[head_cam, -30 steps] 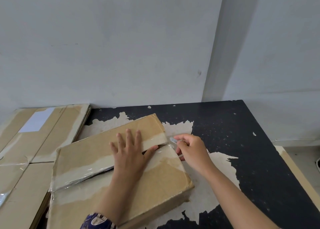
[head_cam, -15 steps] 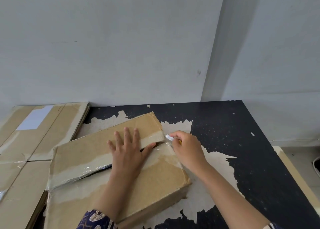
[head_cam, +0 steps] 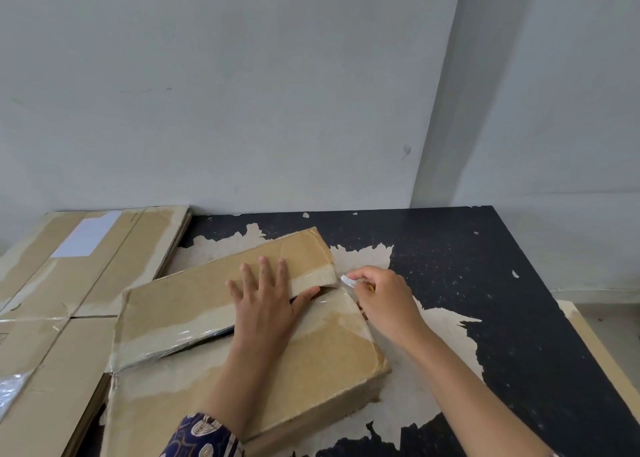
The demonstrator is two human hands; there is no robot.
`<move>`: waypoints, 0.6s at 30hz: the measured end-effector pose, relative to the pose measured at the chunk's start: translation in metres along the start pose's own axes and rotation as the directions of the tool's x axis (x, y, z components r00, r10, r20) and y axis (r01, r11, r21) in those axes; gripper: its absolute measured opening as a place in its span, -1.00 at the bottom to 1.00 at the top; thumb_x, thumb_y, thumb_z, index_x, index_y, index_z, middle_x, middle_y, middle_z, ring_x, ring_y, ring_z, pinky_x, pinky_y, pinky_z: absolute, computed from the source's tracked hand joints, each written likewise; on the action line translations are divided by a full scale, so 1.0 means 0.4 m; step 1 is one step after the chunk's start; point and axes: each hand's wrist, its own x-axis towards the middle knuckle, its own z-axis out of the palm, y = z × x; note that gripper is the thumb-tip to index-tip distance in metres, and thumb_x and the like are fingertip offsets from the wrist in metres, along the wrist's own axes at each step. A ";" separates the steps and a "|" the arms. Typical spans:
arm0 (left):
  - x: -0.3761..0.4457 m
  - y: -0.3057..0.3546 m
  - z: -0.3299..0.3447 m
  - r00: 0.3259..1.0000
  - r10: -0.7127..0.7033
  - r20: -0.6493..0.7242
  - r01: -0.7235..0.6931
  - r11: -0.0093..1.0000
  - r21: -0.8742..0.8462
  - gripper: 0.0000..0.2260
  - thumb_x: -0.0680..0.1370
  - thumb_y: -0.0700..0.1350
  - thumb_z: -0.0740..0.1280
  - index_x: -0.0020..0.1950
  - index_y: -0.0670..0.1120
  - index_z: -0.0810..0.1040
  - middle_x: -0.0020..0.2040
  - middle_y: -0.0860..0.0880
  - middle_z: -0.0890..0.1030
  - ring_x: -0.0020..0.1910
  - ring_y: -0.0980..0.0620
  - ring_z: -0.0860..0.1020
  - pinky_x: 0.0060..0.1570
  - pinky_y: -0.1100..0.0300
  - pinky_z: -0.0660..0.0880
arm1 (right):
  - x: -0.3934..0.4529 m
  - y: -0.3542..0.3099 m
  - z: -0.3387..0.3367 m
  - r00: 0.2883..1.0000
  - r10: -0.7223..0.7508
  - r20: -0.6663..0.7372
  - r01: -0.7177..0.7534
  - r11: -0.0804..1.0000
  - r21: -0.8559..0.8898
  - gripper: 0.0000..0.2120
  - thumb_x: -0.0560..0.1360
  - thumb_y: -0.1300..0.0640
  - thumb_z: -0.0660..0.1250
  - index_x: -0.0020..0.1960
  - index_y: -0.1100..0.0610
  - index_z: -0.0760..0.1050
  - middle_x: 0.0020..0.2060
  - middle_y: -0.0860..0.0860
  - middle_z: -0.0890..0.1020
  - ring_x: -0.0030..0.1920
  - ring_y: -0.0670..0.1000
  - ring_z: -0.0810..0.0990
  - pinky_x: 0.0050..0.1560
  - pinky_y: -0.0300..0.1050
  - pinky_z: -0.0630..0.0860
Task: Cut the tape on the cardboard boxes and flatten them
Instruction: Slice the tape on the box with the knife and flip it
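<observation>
Now | left hand (head_cam: 266, 304) flat on box (head_cam: 322, 363) | right hand (head_cam: 384, 301) pinching cutter (head_cam: 347, 280)

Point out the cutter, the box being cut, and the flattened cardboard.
cutter (head_cam: 347, 280), head view, on its pale blade tip.
box (head_cam: 322, 363), head view, on its near flap.
flattened cardboard (head_cam: 138, 249), head view, on the top sheet.
</observation>
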 end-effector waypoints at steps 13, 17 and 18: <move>0.001 -0.002 0.005 1.000 0.011 -0.003 -0.011 1.000 0.014 -0.19 0.57 0.32 -0.22 0.09 -0.27 0.60 0.06 -0.34 0.58 -0.02 -0.43 0.55 -0.18 -0.38 0.45 | -0.006 -0.010 0.006 1.000 0.016 -0.022 -0.014 0.998 0.066 -0.71 0.55 0.25 0.12 0.17 0.13 0.54 -0.24 -0.09 0.57 -0.30 -0.21 0.41 -0.22 -0.34 0.35; 0.001 -0.001 0.004 1.000 0.015 0.000 -0.015 1.000 0.013 -0.19 0.57 0.31 -0.22 0.09 -0.28 0.60 0.06 -0.34 0.58 -0.03 -0.44 0.55 -0.18 -0.38 0.44 | 0.003 -0.017 -0.005 0.998 0.057 0.023 -0.059 0.994 0.096 -0.71 0.54 0.26 0.13 0.16 0.16 0.55 -0.31 -0.17 0.51 -0.23 -0.11 0.48 -0.10 -0.19 0.49; 0.000 -0.001 0.004 1.000 0.016 0.000 -0.016 1.000 0.015 -0.18 0.57 0.31 -0.22 0.09 -0.28 0.60 0.06 -0.34 0.58 -0.03 -0.44 0.54 -0.18 -0.38 0.44 | 0.003 -0.017 -0.007 0.998 0.063 0.033 -0.065 0.993 0.096 -0.72 0.54 0.26 0.13 0.16 0.16 0.55 -0.31 -0.19 0.50 -0.20 -0.09 0.50 -0.06 -0.14 0.53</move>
